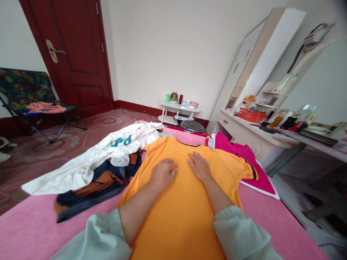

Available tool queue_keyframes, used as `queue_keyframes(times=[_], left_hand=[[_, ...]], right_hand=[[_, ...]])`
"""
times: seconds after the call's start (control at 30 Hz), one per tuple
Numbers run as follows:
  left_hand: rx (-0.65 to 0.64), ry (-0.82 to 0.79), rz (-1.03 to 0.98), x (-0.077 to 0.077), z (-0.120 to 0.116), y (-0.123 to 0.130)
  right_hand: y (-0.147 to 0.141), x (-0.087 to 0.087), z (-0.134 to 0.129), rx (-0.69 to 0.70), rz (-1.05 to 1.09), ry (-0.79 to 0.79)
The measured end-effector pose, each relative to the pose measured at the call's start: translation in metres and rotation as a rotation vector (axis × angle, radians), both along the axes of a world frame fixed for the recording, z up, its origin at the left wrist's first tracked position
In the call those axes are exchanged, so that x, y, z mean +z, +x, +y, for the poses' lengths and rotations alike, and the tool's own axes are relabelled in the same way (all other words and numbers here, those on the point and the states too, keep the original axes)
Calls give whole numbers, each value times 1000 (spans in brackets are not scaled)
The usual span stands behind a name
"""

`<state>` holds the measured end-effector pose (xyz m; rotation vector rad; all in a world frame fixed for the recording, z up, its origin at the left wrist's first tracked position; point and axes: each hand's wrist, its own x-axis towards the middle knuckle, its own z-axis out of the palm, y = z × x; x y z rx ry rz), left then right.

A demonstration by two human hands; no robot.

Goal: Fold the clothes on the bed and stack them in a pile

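Note:
A yellow-orange T-shirt (187, 209) with dark trim at the neck and sleeve lies spread out on the pink bed cover (32, 231). My left hand (164, 174) rests on its upper part, fingers a little bent and apart, with no cloth seen gripped. To the right, my right hand (200, 166) lies nearly flat near the collar, fingers stretched out. The shirt's right sleeve (244, 168) reaches over a magenta garment (261, 173) with a white edge. Its left shoulder is close to a white top (108, 151) with teal lettering.
Beside the white top lies a navy and brown garment (100, 184). A folding chair (24, 86) holds peach-coloured cloth (46, 107). A low white table (177, 106) stands by the far wall. On the right, a dresser (241, 133) carries a red basket (252, 115) and bottles.

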<state>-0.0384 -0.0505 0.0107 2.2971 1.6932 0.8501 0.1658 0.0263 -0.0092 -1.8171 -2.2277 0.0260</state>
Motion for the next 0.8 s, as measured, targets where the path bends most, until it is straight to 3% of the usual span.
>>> queue_keyframes(times=[0.17,0.27,0.47,0.6,0.7,0.8], left_hand=[[492,157,-79,21,17,-51],[573,104,20,24,18,-68],[617,-78,191,21,21,-66],[440,-28,84,12,29,-69],[179,91,45,6,33,-68],[-120,162,180,3,30,-57]], right_hand=[[1,-1,0,-5,46,11],[1,-1,1,3,50,19],[1,-1,0,7,58,22],[1,-1,1,3,58,13],[1,-2,1,3,63,18],[2,-3,1,4,69,32]])
